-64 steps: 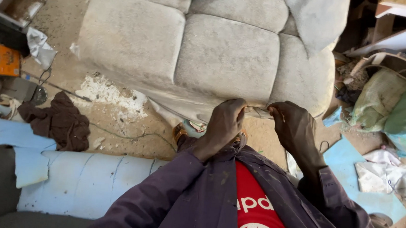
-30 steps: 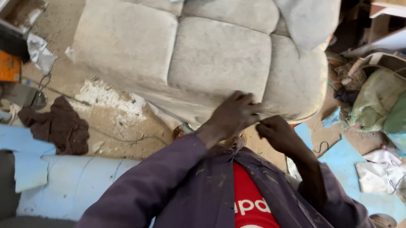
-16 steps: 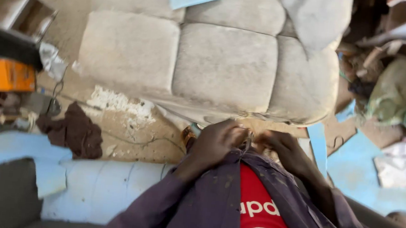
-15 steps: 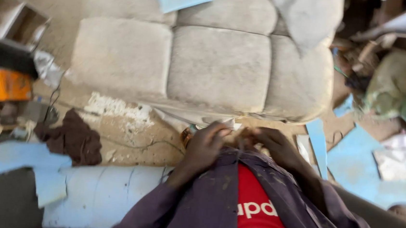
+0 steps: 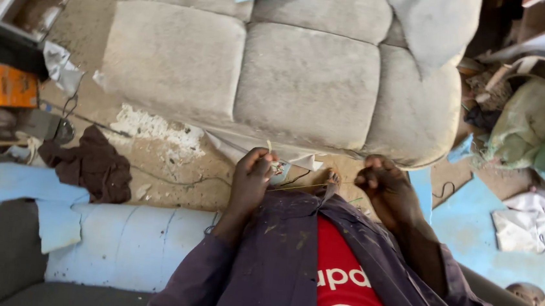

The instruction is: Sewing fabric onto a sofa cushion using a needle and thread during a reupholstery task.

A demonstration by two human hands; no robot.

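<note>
The left hand (image 5: 252,174) is pinched shut on a thin pale thread (image 5: 302,186) close to the chest, while the right hand (image 5: 387,188) is curled nearly closed at the thread's far end, though I cannot tell whether it grips anything. Drawn this taut between the two fists, the thread could, I judge, snap or slip free if they part further. Just beyond lies the front edge of the worn beige cushion seat (image 5: 304,84); a blue foam roll (image 5: 123,241) lies to the left and scraps of blue foam sheet (image 5: 487,228) to the right, leaving only a narrow strip of dusty floor (image 5: 155,163) for movement.
</note>
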